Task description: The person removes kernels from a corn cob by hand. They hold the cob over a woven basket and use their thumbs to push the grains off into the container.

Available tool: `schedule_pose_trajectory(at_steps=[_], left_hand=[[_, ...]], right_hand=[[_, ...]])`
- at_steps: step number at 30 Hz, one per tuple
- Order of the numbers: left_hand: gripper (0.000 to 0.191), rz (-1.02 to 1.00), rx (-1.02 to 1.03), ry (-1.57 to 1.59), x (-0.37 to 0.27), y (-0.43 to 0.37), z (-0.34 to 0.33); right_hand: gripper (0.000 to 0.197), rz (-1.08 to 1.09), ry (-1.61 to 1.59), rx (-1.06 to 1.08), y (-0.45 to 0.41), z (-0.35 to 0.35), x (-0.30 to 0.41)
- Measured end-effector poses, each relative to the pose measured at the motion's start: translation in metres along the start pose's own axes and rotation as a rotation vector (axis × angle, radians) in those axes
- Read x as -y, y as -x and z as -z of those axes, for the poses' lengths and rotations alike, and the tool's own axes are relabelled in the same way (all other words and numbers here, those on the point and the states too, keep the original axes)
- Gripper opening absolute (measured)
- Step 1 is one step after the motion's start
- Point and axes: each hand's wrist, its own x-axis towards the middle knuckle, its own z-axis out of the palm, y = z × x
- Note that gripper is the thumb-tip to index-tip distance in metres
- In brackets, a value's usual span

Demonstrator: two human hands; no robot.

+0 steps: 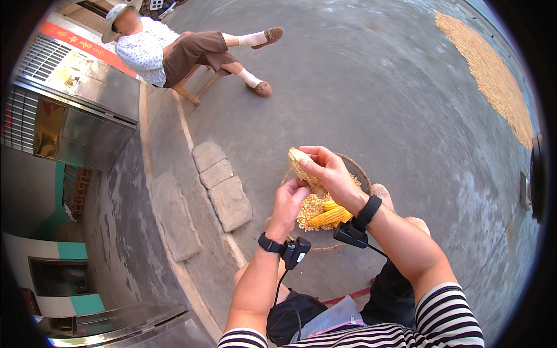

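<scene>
A pale yellow corn cob [301, 163], partly bare of kernels near its lower end, is held up over a round woven basket [366, 174]. My right hand [327, 172] grips the cob from the right, thumb and fingers around it. At the cob's lower end, the fingers of my left hand [292, 201] are bent against it; what lies between them is hidden. Below my hands, loose corn kernels [310, 209] cover part of the basket, and deeper yellow ears of corn [330, 216] rest on them. Both wrists bear black straps with small black devices and cables.
A person [143, 48] sits cross-legged on a wooden chair [189, 89] at the upper left. Stone slabs [230, 203] lie left of the basket beside a raised edge. Spread grain [487, 74] covers ground at the upper right. A clear plastic pouch [328, 322] lies on my lap.
</scene>
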Motion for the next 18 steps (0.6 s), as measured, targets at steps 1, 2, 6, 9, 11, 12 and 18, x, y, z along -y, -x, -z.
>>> schedule_pose_trajectory(at_steps=[1,2,6,9,11,12,18], left_hand=[[0.035,-0.003,0.01,-0.012,0.0,0.0,-0.001],[0.036,-0.002,0.018,0.004,0.0,0.0,-0.001],[0.039,0.032,0.022,-0.003,-0.005,-0.002,-0.002],[0.045,0.013,0.037,-0.018,-0.008,0.001,-0.005],[0.05,-0.015,0.06,-0.019,-0.01,0.001,-0.003],[0.052,-0.024,0.07,-0.015,-0.009,0.001,-0.003],[0.049,-0.054,0.046,-0.005,-0.004,0.0,-0.004]], right_hand=[[0.065,0.0,0.013,-0.003,0.0,0.002,0.001],[0.065,-0.001,0.022,-0.004,0.002,0.002,0.001],[0.065,-0.07,-0.034,-0.018,0.01,0.0,0.0],[0.064,-0.089,-0.058,-0.046,0.01,0.0,0.0],[0.064,-0.071,-0.034,-0.023,0.008,-0.001,-0.001],[0.064,-0.064,-0.024,-0.018,0.006,-0.001,-0.002],[0.065,-0.018,-0.004,0.006,-0.004,0.003,-0.004]])
